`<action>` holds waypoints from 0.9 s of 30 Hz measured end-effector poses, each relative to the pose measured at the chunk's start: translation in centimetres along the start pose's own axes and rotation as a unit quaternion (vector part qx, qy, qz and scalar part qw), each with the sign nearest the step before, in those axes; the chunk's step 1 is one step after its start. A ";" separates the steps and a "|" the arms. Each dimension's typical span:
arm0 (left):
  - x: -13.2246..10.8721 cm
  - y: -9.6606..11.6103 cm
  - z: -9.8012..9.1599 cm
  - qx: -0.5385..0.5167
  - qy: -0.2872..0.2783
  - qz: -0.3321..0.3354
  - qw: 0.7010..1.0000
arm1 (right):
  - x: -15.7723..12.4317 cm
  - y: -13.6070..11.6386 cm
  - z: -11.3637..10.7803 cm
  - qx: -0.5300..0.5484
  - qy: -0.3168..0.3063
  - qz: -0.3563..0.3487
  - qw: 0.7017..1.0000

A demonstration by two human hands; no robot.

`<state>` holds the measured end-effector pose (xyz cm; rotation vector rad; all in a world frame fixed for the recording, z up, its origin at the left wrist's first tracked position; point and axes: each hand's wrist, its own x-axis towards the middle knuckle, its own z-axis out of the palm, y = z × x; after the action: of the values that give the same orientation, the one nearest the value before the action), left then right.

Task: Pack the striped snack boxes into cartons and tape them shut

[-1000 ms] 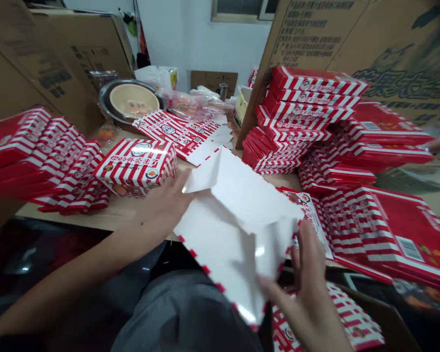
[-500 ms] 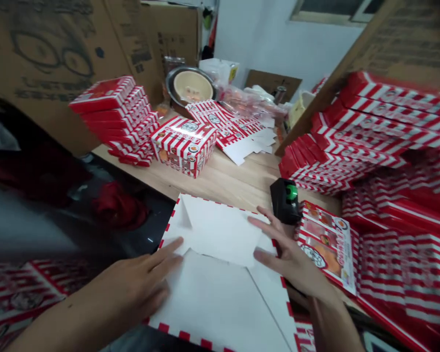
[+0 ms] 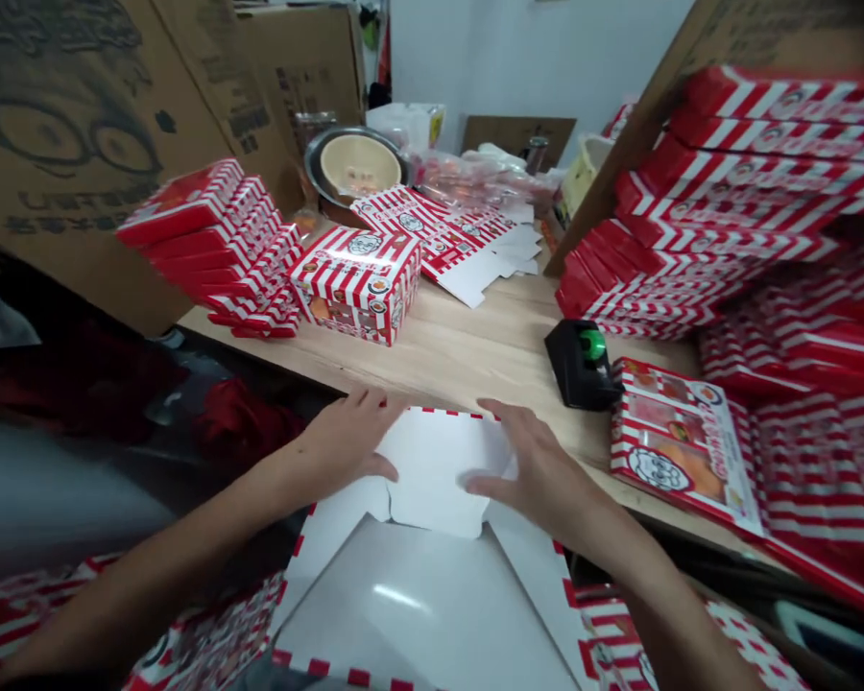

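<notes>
A white card box blank (image 3: 424,614) with a red-dashed edge lies white side up at the near edge of the wooden table (image 3: 475,360). Its folded flap (image 3: 432,470) stands in the middle of my view. My left hand (image 3: 346,446) rests on the flap's left side, and my right hand (image 3: 533,470) is on its right side. Both hands have their fingers spread and grip nothing. A folded red-and-white striped box (image 3: 356,285) stands a short way beyond them.
Stacks of striped boxes (image 3: 212,250) stand to the left, with larger stacks (image 3: 727,211) to the right. A black device with a green knob (image 3: 583,365) sits on the table beside a printed flat box (image 3: 681,441). Cardboard sheets and a bowl (image 3: 356,163) stand behind.
The blank has gone from raised and tilted in my hands to lying low on the table edge. My hands have moved in onto the flap, and the view has swung left.
</notes>
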<state>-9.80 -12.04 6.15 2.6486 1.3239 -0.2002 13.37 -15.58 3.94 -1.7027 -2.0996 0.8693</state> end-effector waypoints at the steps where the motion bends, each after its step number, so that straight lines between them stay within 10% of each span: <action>1: 0.1 0.4 0.3 0.023 -0.006 -0.003 1.000 | 0.1 -0.4 0.3 -0.035 -0.019 0.019 0.999; 6: -1.2 0.3 1.7 0.050 -0.013 -0.016 0.999 | 0.4 -1.4 1.4 -0.132 -0.069 0.024 0.989; 11: -2.9 -2.3 1.8 -0.178 0.036 0.015 0.983 | 0.7 -0.5 0.5 -0.009 -0.101 -0.058 0.993; 15: -3.7 -2.9 2.9 -0.479 0.124 -0.154 0.855 | 1.8 -0.4 -1.8 0.009 -0.091 -0.055 0.994; 18: -5.0 -1.6 4.1 -0.583 0.042 -0.189 0.789 | 2.9 -1.2 -3.1 -0.020 -0.166 -0.039 0.985; 23: -7.4 1.0 5.3 -0.319 0.092 -0.156 0.930 | 4.5 -2.8 -3.5 0.012 -0.308 -0.104 0.946; 27: -7.9 2.9 5.1 -0.073 0.242 -0.072 0.965 | 5.3 -2.4 -3.3 0.081 -0.436 -0.094 0.891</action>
<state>-12.44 -20.99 3.00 2.5668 1.5914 0.5421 12.04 -9.86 7.27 -1.0668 -2.5284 1.9379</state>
